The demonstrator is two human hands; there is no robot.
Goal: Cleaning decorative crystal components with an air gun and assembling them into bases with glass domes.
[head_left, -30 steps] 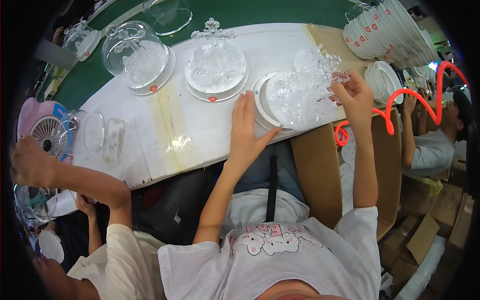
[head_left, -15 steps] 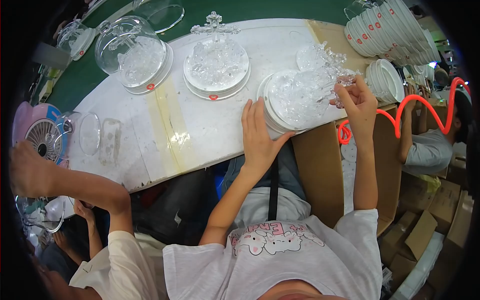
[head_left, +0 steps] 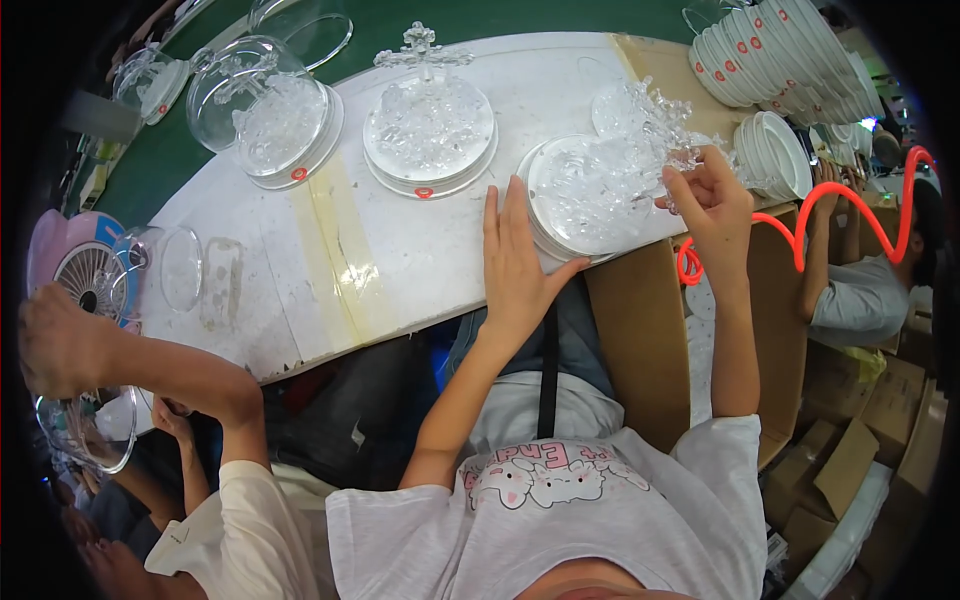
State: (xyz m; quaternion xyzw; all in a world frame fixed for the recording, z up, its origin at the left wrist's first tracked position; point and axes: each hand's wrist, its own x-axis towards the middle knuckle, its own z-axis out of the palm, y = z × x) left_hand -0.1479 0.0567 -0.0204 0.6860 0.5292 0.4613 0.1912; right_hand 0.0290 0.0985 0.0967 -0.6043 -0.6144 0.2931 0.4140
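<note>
A round white base (head_left: 545, 205) covered with clear crystal-like plastic pieces (head_left: 605, 185) sits near the table's front edge. My left hand (head_left: 517, 265) rests against its left rim, fingers stretched out and thumb spread. At the right side of the base, my right hand (head_left: 715, 205) pinches a clear plastic piece among the heaped transparent pieces (head_left: 655, 125); its exact shape cannot be made out. Further left stands a similar white base (head_left: 430, 180) with a clear cross (head_left: 422, 50) rising from its crystals. Beside that, another such base (head_left: 285, 165) lies partly under a clear dome (head_left: 215, 105).
Stacked white bases (head_left: 765, 60) stand at the back right, near more white rings (head_left: 775, 150). A red coiled hose (head_left: 830, 190) hangs across the right side above an open cardboard box (head_left: 635, 310). Another person's arm (head_left: 170, 365) reaches in at left, by a small fan (head_left: 90, 275).
My right hand has shifted only slightly, staying at the clear pieces. My left hand still lies against the base. The other person's hand on the left has moved a little.
</note>
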